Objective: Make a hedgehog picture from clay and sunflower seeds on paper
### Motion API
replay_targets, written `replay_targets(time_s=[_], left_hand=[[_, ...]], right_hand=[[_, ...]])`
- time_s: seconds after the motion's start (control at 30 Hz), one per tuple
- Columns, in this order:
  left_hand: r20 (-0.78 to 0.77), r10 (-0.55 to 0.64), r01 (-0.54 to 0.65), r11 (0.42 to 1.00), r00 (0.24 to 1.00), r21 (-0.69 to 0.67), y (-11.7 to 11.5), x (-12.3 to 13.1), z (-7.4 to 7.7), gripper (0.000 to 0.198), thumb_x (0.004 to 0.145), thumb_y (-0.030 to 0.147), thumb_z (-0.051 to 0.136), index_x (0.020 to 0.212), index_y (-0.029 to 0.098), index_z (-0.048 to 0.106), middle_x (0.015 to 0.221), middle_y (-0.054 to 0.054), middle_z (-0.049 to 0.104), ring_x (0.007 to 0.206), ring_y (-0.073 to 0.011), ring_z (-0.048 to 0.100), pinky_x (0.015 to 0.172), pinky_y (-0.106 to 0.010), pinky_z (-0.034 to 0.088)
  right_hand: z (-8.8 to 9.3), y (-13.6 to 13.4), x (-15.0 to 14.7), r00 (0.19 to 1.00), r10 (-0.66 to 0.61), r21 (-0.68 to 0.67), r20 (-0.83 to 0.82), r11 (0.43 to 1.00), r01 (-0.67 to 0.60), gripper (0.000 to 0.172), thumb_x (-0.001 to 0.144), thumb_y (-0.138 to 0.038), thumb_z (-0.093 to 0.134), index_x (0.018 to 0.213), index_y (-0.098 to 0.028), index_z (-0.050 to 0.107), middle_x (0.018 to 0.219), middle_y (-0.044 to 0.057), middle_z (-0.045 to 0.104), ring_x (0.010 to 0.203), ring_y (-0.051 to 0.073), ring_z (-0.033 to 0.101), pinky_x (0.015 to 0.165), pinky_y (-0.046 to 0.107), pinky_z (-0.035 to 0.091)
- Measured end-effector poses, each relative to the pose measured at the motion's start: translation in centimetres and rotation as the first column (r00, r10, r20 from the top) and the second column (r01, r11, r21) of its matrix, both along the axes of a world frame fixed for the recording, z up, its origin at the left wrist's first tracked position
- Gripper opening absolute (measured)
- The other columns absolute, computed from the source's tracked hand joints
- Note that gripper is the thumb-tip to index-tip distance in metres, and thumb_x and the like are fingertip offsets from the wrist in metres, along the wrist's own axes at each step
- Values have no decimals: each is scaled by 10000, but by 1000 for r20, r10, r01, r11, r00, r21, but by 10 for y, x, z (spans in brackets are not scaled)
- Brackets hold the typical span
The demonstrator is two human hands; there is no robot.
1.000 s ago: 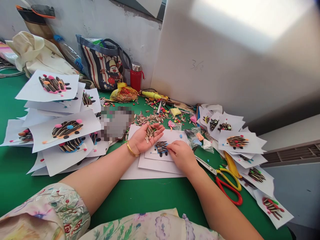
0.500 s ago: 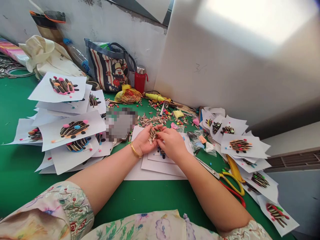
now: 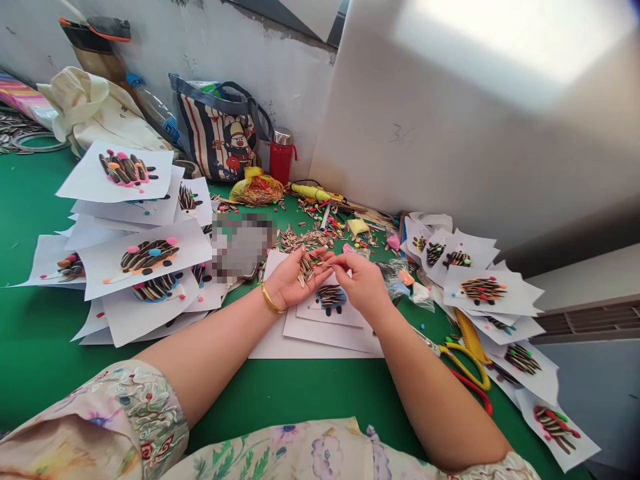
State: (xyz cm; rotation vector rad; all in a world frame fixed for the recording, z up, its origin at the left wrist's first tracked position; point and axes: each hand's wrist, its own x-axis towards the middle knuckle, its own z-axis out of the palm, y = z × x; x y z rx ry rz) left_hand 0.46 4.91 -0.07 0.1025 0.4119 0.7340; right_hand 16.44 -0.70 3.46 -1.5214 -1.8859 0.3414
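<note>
My left hand (image 3: 290, 280) lies palm up over the paper, cupping a small pile of striped sunflower seeds (image 3: 306, 270). Beside its fingertips is my right hand (image 3: 363, 283), thumb and forefinger pinched together; what they hold is too small to make out. Below both hands, a seed hedgehog picture (image 3: 331, 298) on a blue base with black feet shows on the top sheet of white paper (image 3: 325, 337). More sunflower seeds (image 3: 313, 239) lie scattered on the green table just beyond my left hand.
Stacks of finished-looking hedgehog pictures stand at left (image 3: 150, 257) and right (image 3: 483, 290). Scissors (image 3: 465, 367) with yellow and red handles lie by my right forearm. Clay in plastic bags (image 3: 420, 293) sits to the right. Behind are a red flask (image 3: 281, 160) and a striped bag (image 3: 215, 133).
My right hand has moved right, from over my left palm to its fingertips. The blue hedgehog picture below shows more fully. My left hand stays in place with the seeds.
</note>
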Motion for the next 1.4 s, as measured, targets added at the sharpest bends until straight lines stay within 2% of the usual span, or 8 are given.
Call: replay_targets(time_s=[0.07,0.17,0.3,0.4,0.47,0.67,1.03,1.4], left_hand=[[-9,15,-15,1000,1000,-12,-1,-1,2,461,1020,409,306,1002,100,649,1065,-179,696,1011,-249,697,857,-381,581],[-24,30,-30,999,999,-15,-2,-1,4,454,1023,400,306,1017,98,646,1106,-185,688,1096,-257,667,911,-401,563],[-32,22,-22,1000,999,-3,-2,0,3,464,1023,408,305,995,98,648,1096,-183,692,1097,-252,668,923,-407,557],[-40,20,-20,1000,999,6,-1,0,3,458,1023,406,307,989,106,651,1080,-169,700,1084,-244,674,923,-398,558],[-48,20,-20,1000,999,7,-1,0,4,453,1024,403,307,991,112,653,1077,-162,703,1083,-243,674,916,-394,560],[-46,16,-16,1000,999,4,-2,0,4,463,1023,409,309,979,105,655,1070,-160,705,1081,-242,675,913,-383,559],[-42,17,-16,1000,999,8,-1,0,3,461,1019,412,318,974,105,659,1053,-167,707,1071,-244,678,910,-393,559],[-47,16,-16,1000,999,-1,-2,0,5,457,1016,417,326,962,108,659,1049,-169,705,1062,-239,681,916,-392,557]], right_hand=[[-5,-8,10,990,-46,-75,-132,997,36,162,871,-251,530,888,-216,688,822,20,701,721,177,607,661,286,462],[-15,-24,24,963,-77,-194,-257,981,27,125,823,-272,560,840,-208,667,752,7,671,653,158,579,625,275,453],[-24,-45,34,973,-107,-312,-206,949,38,106,785,-266,581,806,-210,669,707,-8,647,619,145,543,592,262,426],[-27,-55,33,985,-75,-345,-156,939,17,105,802,-251,567,814,-219,666,723,-12,651,638,147,555,609,262,431],[-26,-57,30,995,-34,-325,-92,946,2,102,811,-221,562,818,-225,664,742,-10,656,672,155,569,640,271,437],[-27,-54,25,990,72,-121,124,991,-57,131,849,-141,560,840,-216,668,868,38,654,878,203,578,801,327,437],[-33,-56,15,960,26,-66,280,998,-8,116,863,-123,564,836,-201,647,812,39,645,827,204,575,770,313,434],[-37,-56,13,919,42,-8,391,999,-43,152,910,-138,531,864,-180,670,816,66,655,835,218,586,789,326,449]])
